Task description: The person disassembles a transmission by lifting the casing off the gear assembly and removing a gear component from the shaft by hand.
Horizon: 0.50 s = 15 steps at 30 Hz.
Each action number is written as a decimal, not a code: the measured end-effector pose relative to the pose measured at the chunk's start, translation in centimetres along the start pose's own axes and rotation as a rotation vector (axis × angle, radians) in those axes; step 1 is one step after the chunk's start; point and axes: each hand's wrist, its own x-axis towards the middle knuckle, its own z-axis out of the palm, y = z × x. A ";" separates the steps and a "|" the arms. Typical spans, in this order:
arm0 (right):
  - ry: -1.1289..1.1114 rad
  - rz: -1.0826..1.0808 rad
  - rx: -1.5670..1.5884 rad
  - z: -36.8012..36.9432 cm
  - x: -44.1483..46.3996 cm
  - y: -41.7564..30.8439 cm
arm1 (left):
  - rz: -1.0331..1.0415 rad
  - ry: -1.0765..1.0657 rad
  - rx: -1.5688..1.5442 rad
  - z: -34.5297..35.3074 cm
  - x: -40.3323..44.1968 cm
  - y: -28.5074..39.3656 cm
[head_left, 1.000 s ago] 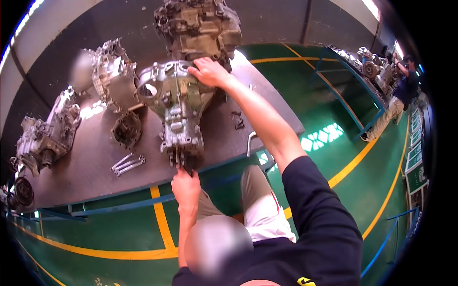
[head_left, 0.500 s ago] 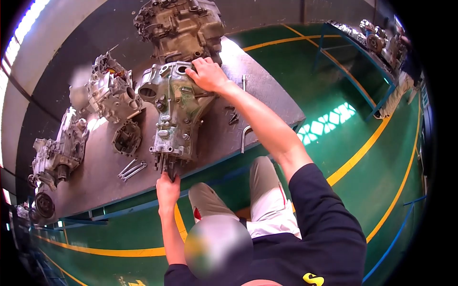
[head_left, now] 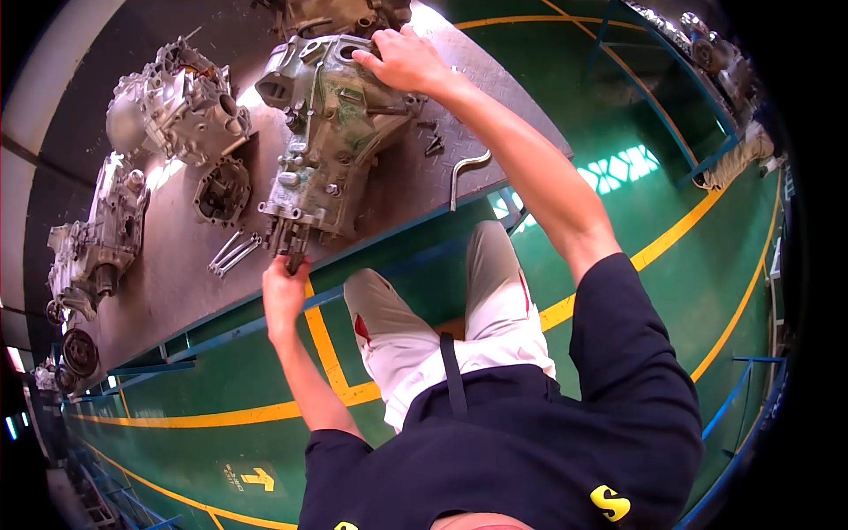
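The casing (head_left: 327,146) is swinging its near end left on the desk (head_left: 175,256), left hand (head_left: 284,290) gripping its shafts (head_left: 288,235), right hand (head_left: 413,62) resting spread on its far end. Turning is seemingly requiring steady support next.

Metal housing (head_left: 307,159): silver-grey, greenish patches. Desk (head_left: 168,296): grey-brown, raised tread pattern toward right end. Floor (head_left: 565,110): green, yellow stripes (head_left: 327,353). Shirt (head_left: 503,450): near-black, yellow marks (head_left: 609,502). Trousers (head_left: 389,309): beige, red trim (head_left: 360,327). Bent bar (head_left: 454,184): silver.

Beyond the casing (head_left: 329,137), the top edge cuts off a brown block (head_left: 343,14). The right grip (head_left: 408,61) hides part of the casing's far end; dark bits (head_left: 433,145) right of the casing are too small to tell.
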 end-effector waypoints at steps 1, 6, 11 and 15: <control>-0.009 0.004 -0.001 -0.7 -0.8 -0.3 | 0.014 0.025 -0.002 -0.5 0.2 -0.9; 0.073 -0.082 -0.098 -3.0 -4.7 -1.8 | -0.009 0.161 0.364 -2.9 2.8 -3.6; 0.314 -0.246 -0.147 -3.0 -8.0 -1.5 | 0.054 0.317 0.584 -3.6 5.6 -5.7; 0.182 -0.176 -0.060 -6.1 -10.2 -3.4 | 0.037 0.309 0.775 -3.6 8.8 -7.2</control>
